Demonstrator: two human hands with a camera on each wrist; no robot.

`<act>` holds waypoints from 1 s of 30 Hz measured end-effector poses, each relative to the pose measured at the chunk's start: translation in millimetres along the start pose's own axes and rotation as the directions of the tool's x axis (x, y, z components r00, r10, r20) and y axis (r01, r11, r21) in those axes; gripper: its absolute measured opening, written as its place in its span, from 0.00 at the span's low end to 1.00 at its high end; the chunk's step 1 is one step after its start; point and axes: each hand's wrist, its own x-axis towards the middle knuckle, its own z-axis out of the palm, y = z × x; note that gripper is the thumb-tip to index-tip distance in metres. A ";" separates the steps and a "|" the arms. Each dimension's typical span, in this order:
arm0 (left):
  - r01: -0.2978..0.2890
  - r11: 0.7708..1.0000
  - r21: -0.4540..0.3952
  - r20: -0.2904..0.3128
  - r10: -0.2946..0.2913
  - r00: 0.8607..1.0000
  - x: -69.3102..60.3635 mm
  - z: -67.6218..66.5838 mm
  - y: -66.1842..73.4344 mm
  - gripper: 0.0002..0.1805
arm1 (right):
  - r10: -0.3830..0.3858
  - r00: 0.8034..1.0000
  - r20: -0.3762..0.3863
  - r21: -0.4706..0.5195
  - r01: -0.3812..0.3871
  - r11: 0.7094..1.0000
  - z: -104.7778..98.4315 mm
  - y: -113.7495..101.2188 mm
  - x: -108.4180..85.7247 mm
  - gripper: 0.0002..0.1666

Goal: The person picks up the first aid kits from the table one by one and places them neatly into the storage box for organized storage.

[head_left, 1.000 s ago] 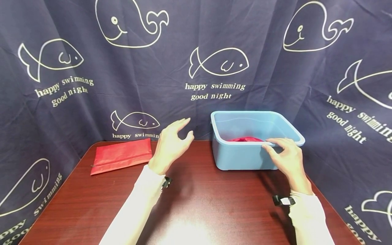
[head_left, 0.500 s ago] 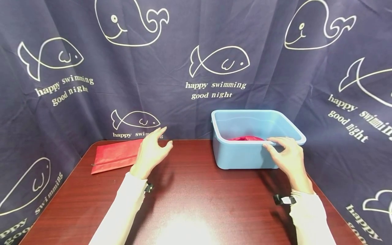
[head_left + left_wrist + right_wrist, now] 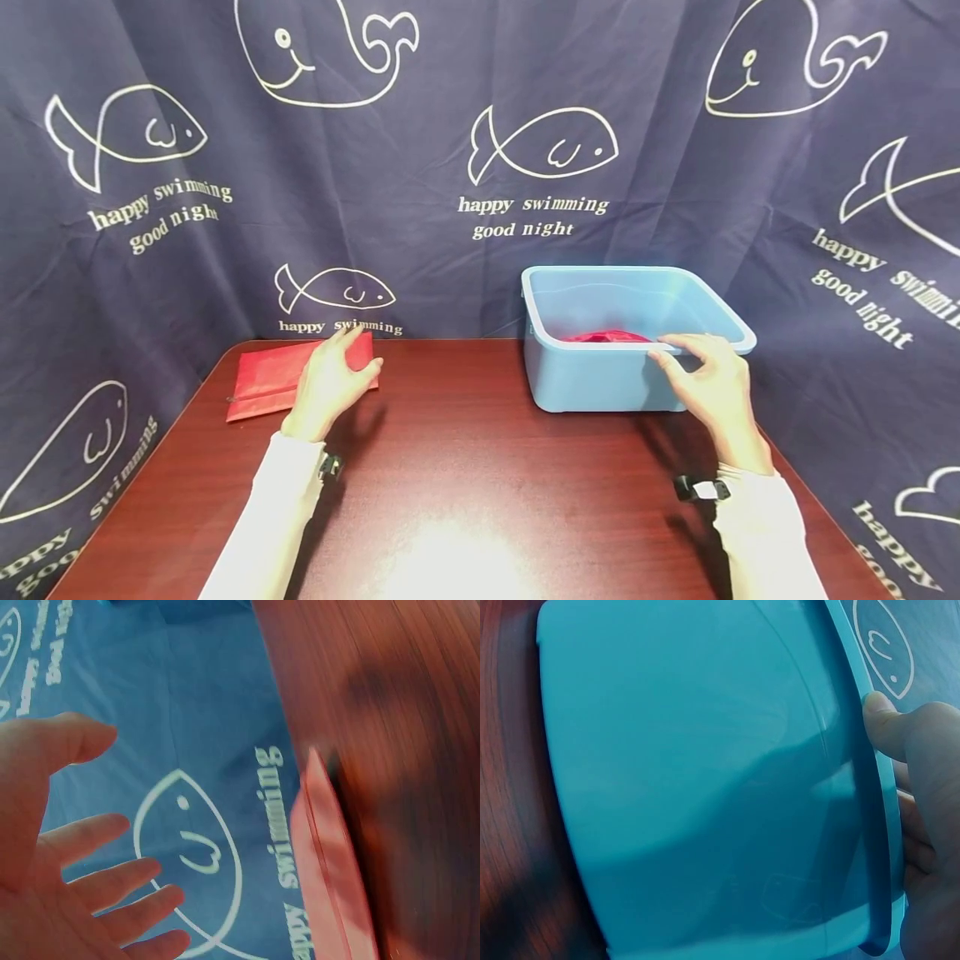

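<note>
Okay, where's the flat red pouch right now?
In the head view, the red pouch lies at the back left corner of the table, near the curtain, partly hidden by the left hand.

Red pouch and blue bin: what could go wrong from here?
The red pouch lies flat, so the left hand, open and holding nothing, might slip if it tries pinching it. The right hand holds the blue bin by its near rim; an uneven pull could shift or tip it.
</note>
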 end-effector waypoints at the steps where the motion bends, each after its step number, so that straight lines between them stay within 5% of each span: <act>1: 0.001 1.000 0.000 -0.002 -0.001 1.000 0.6 -1.3 -3.3 0.38 | 0.003 1.000 -0.002 0.000 -0.003 1.000 -0.5 0.0 -0.2 0.13; 9: 0.011 0.999 0.034 -0.011 -0.011 1.000 -2.3 -9.2 -36.7 0.39 | 0.013 1.000 0.005 0.004 -0.013 1.000 -0.4 -1.1 -1.0 0.13; 21: 0.064 0.987 0.149 0.157 -0.087 0.984 -9.0 -28.8 -87.1 0.47 | -0.001 1.000 0.001 -0.005 0.001 1.000 -0.6 -1.5 0.8 0.14; 30: 0.125 0.977 0.173 0.217 -0.161 0.963 -13.5 -34.2 -113.4 0.50 | 0.003 1.000 0.001 -0.005 -0.003 1.000 0.9 0.4 0.0 0.13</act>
